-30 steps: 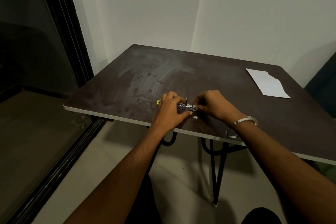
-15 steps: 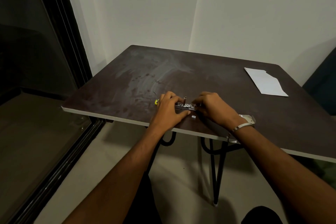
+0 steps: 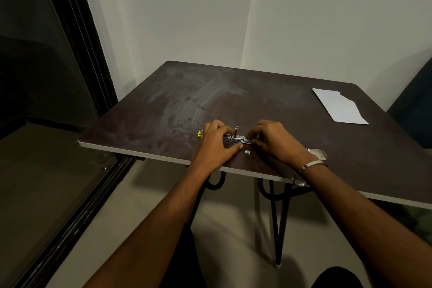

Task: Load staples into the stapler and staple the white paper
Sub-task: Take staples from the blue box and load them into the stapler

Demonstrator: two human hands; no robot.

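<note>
Near the tabletop's [image 3: 280, 91] front edge, the left hand [image 3: 214, 145] pins the stapler [image 3: 236, 140], its grip closed around it. The right hand's [image 3: 274, 141] fingertips pinch at the open channel; whether they hold staples I cannot tell. Seat the strip flat, steadying the body.

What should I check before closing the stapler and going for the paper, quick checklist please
1. Stapler steady: ok, it lies on the table with the left hand over one end and the right hand at the other.
2. Staples seated in the channel: cannot tell, the fingers cover it and it is too small to see.
3. Loose staple piece: not ok, it lies on the table beside the stapler, outside it.
4. White paper available: ok, it lies flat at the far right corner, apart from both hands.
5. Staple box clear of the right wrist: not ok, it sits right behind the wrist.
</note>
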